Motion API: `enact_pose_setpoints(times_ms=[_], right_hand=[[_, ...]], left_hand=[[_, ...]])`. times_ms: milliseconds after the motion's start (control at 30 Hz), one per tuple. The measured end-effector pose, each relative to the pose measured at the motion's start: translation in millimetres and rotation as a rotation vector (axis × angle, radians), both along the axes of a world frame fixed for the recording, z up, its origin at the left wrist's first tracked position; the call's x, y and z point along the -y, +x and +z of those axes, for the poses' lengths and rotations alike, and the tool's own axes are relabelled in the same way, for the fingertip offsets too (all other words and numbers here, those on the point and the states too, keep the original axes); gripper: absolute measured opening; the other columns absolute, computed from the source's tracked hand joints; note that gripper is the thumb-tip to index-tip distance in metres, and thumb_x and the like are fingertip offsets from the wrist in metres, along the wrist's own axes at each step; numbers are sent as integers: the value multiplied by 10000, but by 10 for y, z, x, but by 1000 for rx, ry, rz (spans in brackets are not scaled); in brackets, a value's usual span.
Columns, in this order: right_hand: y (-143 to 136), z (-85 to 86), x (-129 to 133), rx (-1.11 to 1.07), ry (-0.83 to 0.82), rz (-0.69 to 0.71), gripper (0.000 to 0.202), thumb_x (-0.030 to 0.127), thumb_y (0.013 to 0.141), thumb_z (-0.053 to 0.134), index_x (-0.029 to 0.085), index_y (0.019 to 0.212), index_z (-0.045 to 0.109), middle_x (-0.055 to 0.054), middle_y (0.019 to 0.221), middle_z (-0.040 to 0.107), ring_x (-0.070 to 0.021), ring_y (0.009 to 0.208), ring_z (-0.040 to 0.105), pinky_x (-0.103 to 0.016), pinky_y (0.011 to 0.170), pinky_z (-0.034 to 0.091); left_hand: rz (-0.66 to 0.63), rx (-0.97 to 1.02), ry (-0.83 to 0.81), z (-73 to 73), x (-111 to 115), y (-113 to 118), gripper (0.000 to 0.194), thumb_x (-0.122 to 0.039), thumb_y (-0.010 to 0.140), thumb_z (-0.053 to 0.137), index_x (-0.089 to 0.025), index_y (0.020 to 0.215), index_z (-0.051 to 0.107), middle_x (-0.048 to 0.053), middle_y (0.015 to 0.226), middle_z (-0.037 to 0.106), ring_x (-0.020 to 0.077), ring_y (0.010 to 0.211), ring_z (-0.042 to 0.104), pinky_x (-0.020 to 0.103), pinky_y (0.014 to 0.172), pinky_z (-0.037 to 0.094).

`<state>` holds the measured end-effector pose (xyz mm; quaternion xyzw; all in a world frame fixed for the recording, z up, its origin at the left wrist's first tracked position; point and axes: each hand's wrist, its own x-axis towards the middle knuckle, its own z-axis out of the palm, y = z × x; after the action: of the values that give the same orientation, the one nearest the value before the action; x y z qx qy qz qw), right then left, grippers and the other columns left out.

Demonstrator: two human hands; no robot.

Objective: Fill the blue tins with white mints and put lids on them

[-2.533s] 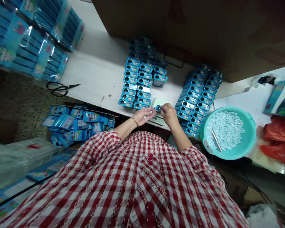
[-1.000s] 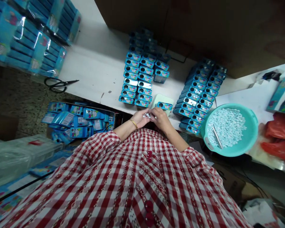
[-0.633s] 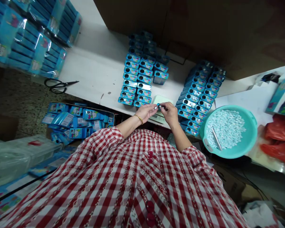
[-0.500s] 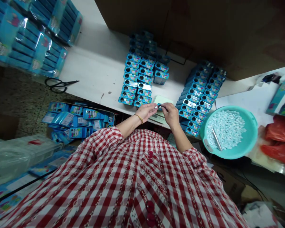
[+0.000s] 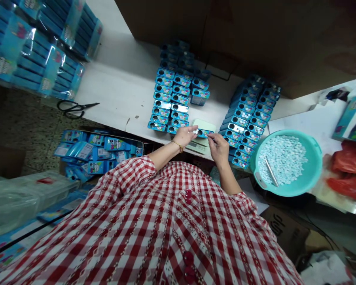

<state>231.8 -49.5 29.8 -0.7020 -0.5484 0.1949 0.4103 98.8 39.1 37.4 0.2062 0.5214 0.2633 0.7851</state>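
Note:
A blue tin [image 5: 205, 133] with a dark round opening at its left end sits on a pale green scale [image 5: 202, 126] in front of me. My left hand [image 5: 185, 136] is closed at the tin's left end, with a small white tablet [image 5: 196, 132] at its fingertips. My right hand [image 5: 219, 148] is pinched at the tin's right end; whether it grips the tin or something small is too fine to tell. To the right, a turquoise basin [image 5: 316, 166] holds many pale tablets [image 5: 284, 158] and a metal tube-like tool [image 5: 272, 171].
Rows of upright blue tins [image 5: 162, 89] stand left of the scale, and more tins [image 5: 243, 118] stand right of it. Black scissors [image 5: 77, 109] lie on the table's left edge. A box of blue packs [image 5: 90, 150] sits below. A large brown carton [image 5: 225, 35] borders the back.
My right hand has moved right and slightly down, away from the tin's opening, uncovering the tin's top. My left hand has shifted slightly right, its fingers still near the white tablet.

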Motion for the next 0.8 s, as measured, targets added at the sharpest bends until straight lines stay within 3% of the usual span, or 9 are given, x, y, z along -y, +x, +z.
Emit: enact_pose_setpoints(times_ms=[200, 400, 500, 600, 667, 800], right_hand=[[45, -27, 119, 22, -18, -53, 189, 258, 855, 502, 216, 872, 685, -58, 867, 698, -184, 820, 646, -353, 780, 516], [110, -68, 157, 19, -7, -62, 187, 255, 851, 508, 207, 871, 688, -58, 856, 697, -183, 818, 645, -349, 779, 516], [190, -79, 162, 27, 7, -117, 192, 268, 846, 508, 213, 882, 688, -54, 869, 699, -188, 836, 643, -366, 802, 515], [297, -101, 180, 41, 23, -213, 198, 283, 840, 510, 211, 898, 685, -54, 887, 700, -192, 857, 643, -378, 822, 512], [365, -132, 197, 21, 20, -278, 207, 295, 832, 517, 203, 921, 679, -56, 903, 699, -189, 862, 643, -378, 818, 516], [432, -208, 206, -83, -20, -328, 284, 324, 802, 547, 187, 1030, 645, -72, 959, 675, -176, 832, 635, -353, 753, 534]], left_hand=[[-56, -31, 57, -75, -26, 35, 212, 47, 643, 645, -103, 782, 701, 74, 889, 703, 178, 927, 643, 336, 925, 465], [-22, -42, 39, 70, -86, -59, 168, 33, 707, 610, -88, 809, 667, 75, 840, 684, 130, 792, 654, 282, 834, 489], [9, 18, -34, 132, -138, -213, 149, -29, 764, 593, -99, 885, 644, 52, 737, 661, 86, 641, 625, 198, 642, 489], [73, 22, -88, 137, -188, -428, 158, -83, 786, 597, -118, 937, 627, -2, 609, 597, 42, 485, 535, 129, 449, 380], [119, 15, -107, 123, -206, -573, 176, -90, 781, 597, -124, 952, 621, -15, 586, 577, 38, 466, 522, 117, 408, 333], [189, -12, -118, 95, -198, -789, 163, -62, 769, 562, -126, 908, 617, -11, 594, 581, 50, 506, 549, 126, 444, 369]])
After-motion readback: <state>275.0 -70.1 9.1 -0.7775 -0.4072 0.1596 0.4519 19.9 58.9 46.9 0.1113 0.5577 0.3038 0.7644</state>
